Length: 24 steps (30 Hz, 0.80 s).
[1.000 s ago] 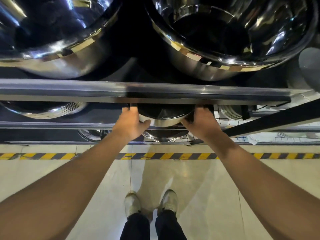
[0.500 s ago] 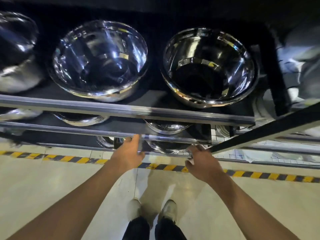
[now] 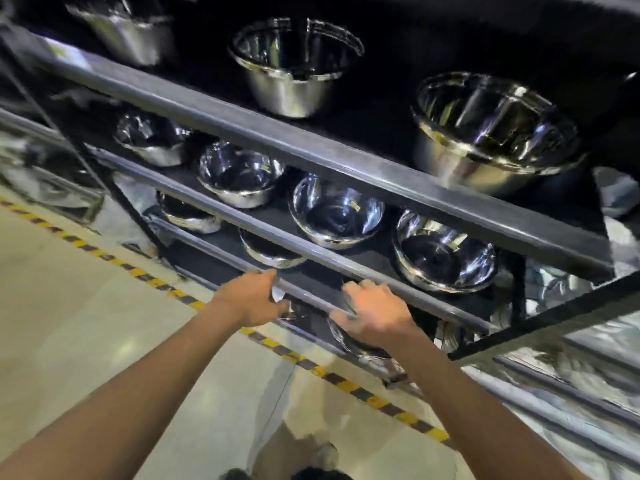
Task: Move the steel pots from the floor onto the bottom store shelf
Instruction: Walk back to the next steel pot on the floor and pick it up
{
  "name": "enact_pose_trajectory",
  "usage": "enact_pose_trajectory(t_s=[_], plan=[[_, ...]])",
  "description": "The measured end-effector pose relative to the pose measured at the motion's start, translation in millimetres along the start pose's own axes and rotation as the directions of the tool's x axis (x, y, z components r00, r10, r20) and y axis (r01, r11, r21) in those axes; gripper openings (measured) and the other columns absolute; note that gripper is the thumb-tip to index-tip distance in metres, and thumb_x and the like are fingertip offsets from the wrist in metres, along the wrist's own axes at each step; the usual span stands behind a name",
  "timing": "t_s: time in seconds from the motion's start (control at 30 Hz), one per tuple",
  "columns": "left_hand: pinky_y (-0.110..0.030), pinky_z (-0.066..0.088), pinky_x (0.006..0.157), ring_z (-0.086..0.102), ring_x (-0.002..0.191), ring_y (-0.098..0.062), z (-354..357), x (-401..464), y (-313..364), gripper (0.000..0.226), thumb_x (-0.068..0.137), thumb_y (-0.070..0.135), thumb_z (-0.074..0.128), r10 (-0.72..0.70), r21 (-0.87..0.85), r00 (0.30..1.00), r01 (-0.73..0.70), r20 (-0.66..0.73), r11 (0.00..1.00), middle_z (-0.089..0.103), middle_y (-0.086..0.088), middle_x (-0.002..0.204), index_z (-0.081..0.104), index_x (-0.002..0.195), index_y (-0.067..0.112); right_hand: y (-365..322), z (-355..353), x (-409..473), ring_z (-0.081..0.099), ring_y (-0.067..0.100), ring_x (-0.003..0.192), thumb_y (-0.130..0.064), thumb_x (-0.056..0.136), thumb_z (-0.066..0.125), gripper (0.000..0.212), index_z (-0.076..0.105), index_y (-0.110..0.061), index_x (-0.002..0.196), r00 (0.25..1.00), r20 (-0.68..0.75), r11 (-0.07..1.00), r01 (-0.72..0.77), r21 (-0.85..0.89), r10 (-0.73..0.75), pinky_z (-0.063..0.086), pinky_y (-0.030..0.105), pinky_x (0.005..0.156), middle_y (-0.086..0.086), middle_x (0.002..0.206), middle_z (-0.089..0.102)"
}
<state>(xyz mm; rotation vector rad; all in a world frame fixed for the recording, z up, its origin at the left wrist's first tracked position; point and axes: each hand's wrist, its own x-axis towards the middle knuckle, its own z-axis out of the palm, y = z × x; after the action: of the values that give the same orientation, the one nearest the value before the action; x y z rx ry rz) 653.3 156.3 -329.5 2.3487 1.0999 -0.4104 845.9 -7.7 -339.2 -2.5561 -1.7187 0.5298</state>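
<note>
Both arms reach toward the dark metal store rack [image 3: 346, 161]. Left hand [image 3: 251, 299] and right hand [image 3: 375, 311] sit at the lower rail, fingers loosely spread, gripping nothing. A shiny round steel pot [image 3: 353, 341] rests on the bottom shelf just below the right hand, partly hidden.

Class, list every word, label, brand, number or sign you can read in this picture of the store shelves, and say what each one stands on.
No text can be read anywhere in this picture.
Pale label on the top shelf rail: too blurred to read.
Small gold sticker inside a steel pot: too small to read.
Yellow and black floor tape: a striped warning marking, no words.
</note>
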Motion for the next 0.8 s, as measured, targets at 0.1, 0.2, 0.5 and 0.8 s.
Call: enact_pose_trajectory(t_s=[0.1, 0.2, 0.5, 0.8], plan=[[-0.046, 0.051, 0.092, 0.062, 0.106, -0.026, -28.2, -38.5, -37.5, 0.066, 0.080, 0.068, 0.052, -0.042, 0.001, 0.991, 0.042, -0.130, 0.999, 0.052, -0.004, 0.128, 0.048, 0.132, 0.027, -50.2, -27.7, 5.9, 0.055, 0.031, 0.113, -0.071, 0.086, 0.043, 0.064, 0.051, -0.024, 0.128, 0.985, -0.071, 0.985, 0.150, -0.089, -0.157, 0.052, 0.045, 0.086, 0.004, 0.119, 0.059], [-0.044, 0.052, 0.088, 0.062, 0.105, -0.028, -44.5, -81.6, -85.3, 0.066, 0.082, 0.067, 0.053, -0.138, -0.014, 0.964, 0.138, -0.228, 0.990, 0.052, -0.005, 0.124, 0.048, 0.134, 0.027, -105.9, -42.9, 11.5, 0.057, 0.029, 0.108, -0.071, 0.086, 0.042, 0.061, 0.054, -0.023, 0.123, 0.957, -0.106, 0.956, 0.256, -0.142, -0.272, 0.053, 0.042, 0.080, 0.003, 0.113, 0.061], [-0.045, 0.046, 0.095, 0.058, 0.116, -0.032, -25.3, -246.7, -263.0, 0.068, 0.085, 0.067, 0.049, -0.520, -0.114, 0.804, 0.511, -0.287, 0.852, 0.053, -0.006, 0.132, 0.043, 0.140, 0.028, -318.7, -23.9, 24.7, 0.052, 0.035, 0.112, -0.078, 0.083, 0.036, 0.071, 0.050, -0.025, 0.129, 0.834, 0.038, 0.795, 0.538, -0.282, -0.551, 0.047, 0.045, 0.083, 0.005, 0.119, 0.058], [-0.041, 0.048, 0.087, 0.061, 0.112, -0.032, 41.7, -392.8, -397.7, 0.064, 0.087, 0.062, 0.052, -0.793, -0.258, 0.575, 0.750, -0.201, 0.610, 0.056, -0.007, 0.129, 0.046, 0.139, 0.025, -516.2, 59.8, -2.5, 0.049, 0.032, 0.120, -0.070, 0.085, 0.044, 0.068, 0.046, -0.027, 0.139, 0.606, 0.228, 0.576, 0.795, -0.189, -0.762, 0.048, 0.041, 0.087, 0.005, 0.127, 0.056]])
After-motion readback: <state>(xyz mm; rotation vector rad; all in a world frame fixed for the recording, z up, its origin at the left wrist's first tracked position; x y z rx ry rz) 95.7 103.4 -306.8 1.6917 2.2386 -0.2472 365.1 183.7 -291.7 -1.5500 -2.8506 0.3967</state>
